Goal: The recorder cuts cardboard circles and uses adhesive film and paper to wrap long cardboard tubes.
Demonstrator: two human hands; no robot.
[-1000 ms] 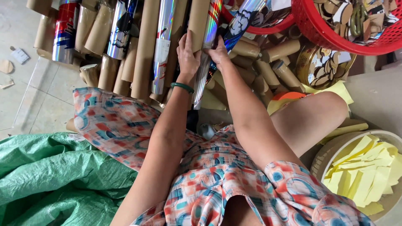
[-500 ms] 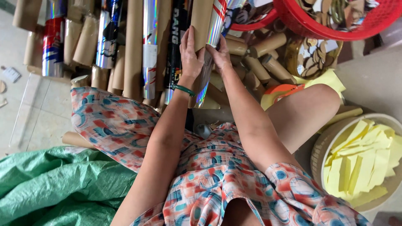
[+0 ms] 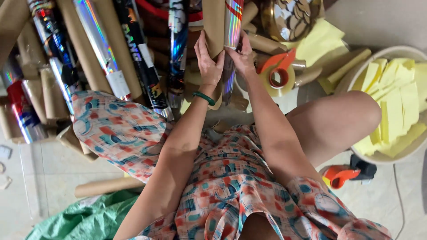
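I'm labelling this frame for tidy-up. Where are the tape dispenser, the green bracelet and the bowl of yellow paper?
tape dispenser [image 3: 279, 73], head view, on its orange frame.
green bracelet [image 3: 204, 98], head view, on the band at the left wrist.
bowl of yellow paper [image 3: 388, 157], head view, on its near rim.

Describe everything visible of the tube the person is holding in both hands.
The tube is a long cardboard roll, plain brown on its left part, with shiny holographic foil showing red and rainbow glints on its right part. It stands nearly upright in the picture, its far end cut off by the top edge. The left hand grips the brown side, with a green bangle at the wrist; the right hand presses the foil side. Other foil rolls lean beside it.
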